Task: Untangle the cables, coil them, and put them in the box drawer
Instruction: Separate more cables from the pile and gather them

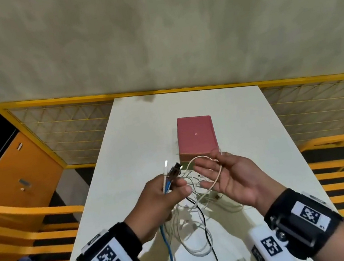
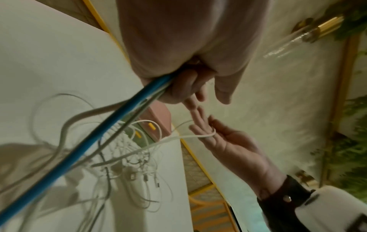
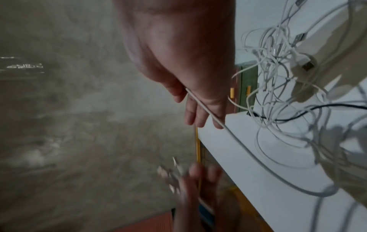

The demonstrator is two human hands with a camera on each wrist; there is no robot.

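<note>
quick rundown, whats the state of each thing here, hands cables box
left hand: grips a bunch of cable ends, raised above the table
right hand: open, palm up, a white cable looped over its fingers
blue cable: held in the left hand, hanging down
cable tangle: not yet untangled, on the white table
pink box: upright behind the hands; drawer state unclear

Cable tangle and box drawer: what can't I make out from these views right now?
- Head view: the box drawer front is hidden behind the right hand.
- Head view: the blue cable runs off the bottom edge.
- Right wrist view: connectors gripped by the left hand are motion-blurred.
- All views: white cables overlap too much to count.
</note>
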